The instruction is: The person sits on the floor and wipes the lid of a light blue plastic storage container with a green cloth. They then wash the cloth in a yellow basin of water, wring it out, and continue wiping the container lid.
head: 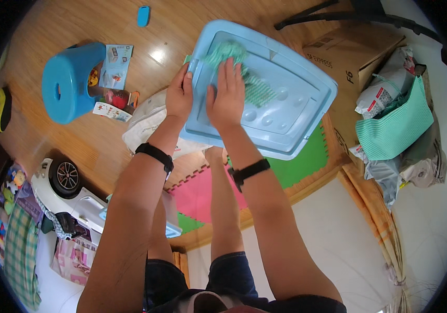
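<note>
A light blue plastic storage-box lid (pixel 301 105) is held up before me, tilted, its recessed face with round bumps towards me. My left hand (pixel 179 94) grips its left edge, the thumb over the rim. A crumpled green-and-white patterned cloth (pixel 260 92) lies on the lid. My right hand (pixel 229 94) rests flat with fingers extended, the fingertips on the upper part of the cloth. How firmly it presses cannot be seen. Both wrists wear black bands.
At left stand a blue plastic stool (pixel 57 92), toys and leaflets, and a white ride-on toy car (pixel 78 207). Pink and green foam mats (pixel 192 191) lie below the lid. A cardboard box (pixel 339 51) and a turquoise bag (pixel 395 123) are at right; a white fabric bag (pixel 149 121) lies behind my left hand.
</note>
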### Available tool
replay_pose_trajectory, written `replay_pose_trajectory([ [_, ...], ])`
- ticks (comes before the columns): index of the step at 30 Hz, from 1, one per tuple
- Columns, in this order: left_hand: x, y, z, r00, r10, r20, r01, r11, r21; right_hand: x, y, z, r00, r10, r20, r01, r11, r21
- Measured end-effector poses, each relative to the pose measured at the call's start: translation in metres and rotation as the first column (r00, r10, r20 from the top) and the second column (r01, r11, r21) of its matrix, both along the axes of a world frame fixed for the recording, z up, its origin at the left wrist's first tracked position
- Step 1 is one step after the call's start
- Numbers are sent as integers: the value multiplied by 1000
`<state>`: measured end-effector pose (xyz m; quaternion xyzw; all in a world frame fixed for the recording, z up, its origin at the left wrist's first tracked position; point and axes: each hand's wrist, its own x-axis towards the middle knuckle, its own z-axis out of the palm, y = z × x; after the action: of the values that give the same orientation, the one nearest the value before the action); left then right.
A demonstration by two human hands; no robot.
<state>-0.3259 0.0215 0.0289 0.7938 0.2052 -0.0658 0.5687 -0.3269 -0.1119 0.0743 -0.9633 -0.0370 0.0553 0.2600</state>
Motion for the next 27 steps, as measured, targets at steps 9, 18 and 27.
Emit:
replay_pose_trajectory([
  [9, 1, -10, 17, 993, -8, -117, 35, 973, 226, -18, -54, 30, 931, 364, 38, -361, 930, -67],
  [18, 3, -14, 19, 981, -13, -194, 82, 933, 351, 82, -93, -5, 920, 389, 51, -365, 896, -253],
  [27, 3, -18, 24, 986, 2, -168, 58, 935, 350, 26, -287, 28, 992, 95, -85, -127, 784, -607],
])
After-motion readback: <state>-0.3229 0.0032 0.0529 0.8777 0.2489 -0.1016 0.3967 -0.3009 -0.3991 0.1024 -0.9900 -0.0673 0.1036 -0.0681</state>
